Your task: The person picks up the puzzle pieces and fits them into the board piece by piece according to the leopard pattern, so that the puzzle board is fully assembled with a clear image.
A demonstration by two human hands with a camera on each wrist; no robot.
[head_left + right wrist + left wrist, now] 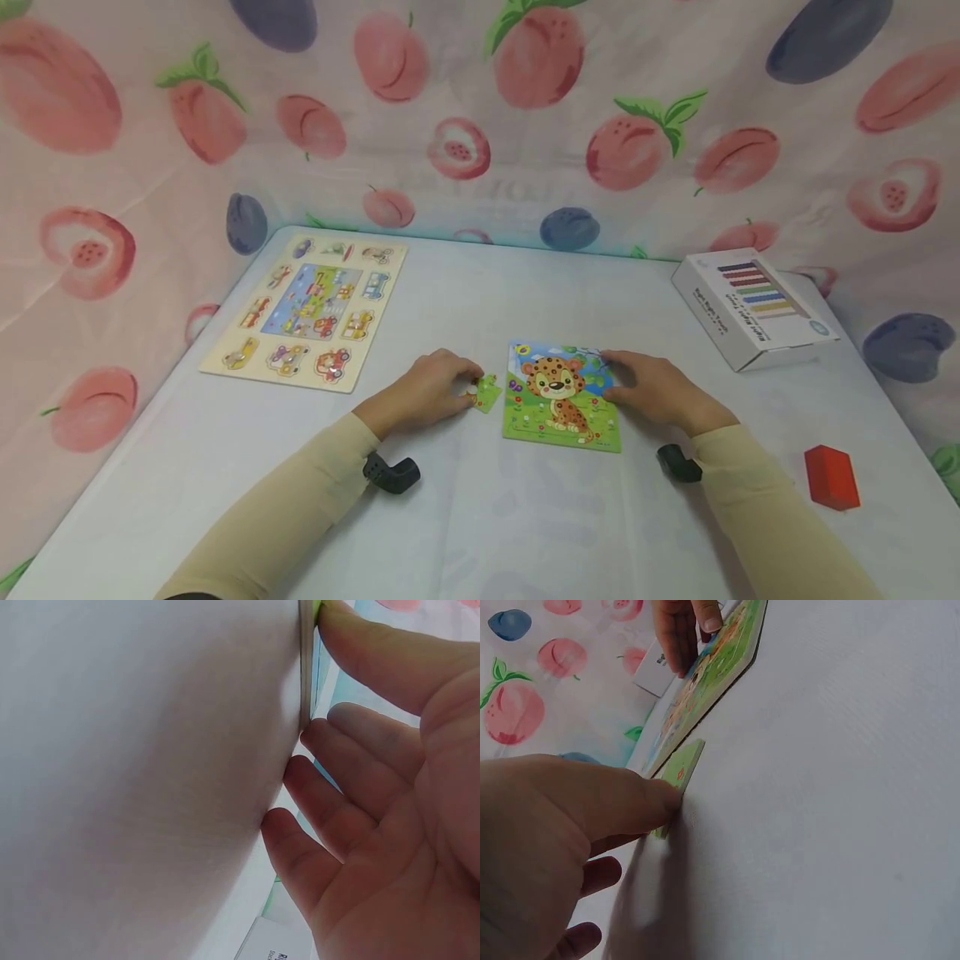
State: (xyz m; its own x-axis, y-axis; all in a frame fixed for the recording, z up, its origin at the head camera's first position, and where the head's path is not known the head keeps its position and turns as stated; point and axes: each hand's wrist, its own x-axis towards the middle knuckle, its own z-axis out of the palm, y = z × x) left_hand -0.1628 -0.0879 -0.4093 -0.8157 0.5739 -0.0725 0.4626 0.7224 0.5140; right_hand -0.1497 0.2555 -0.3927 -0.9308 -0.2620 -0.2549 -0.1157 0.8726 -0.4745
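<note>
My left hand (431, 387) pinches a small green jigsaw piece (488, 395) between thumb and fingers, just left of the leopard puzzle (551, 417). In the left wrist view the piece (679, 769) stands tilted near the puzzle's edge, partly behind the thumb. The square puzzle lies flat on the table and pictures a spotted cub on grass. My right hand (660, 387) holds it by its upper right corner. In the right wrist view, the thumb touches the puzzle's edge (305, 667), while the lower fingertips of the hand (367, 810) rest near the tabletop.
A wooden vehicle puzzle board (225, 354) lies at the back left. At the back right is a white box (753, 312) with coloured strips printed on it. A red block (831, 477) sits at the right. Fruit-patterned cloth (517, 150) hangs behind the white table (480, 292).
</note>
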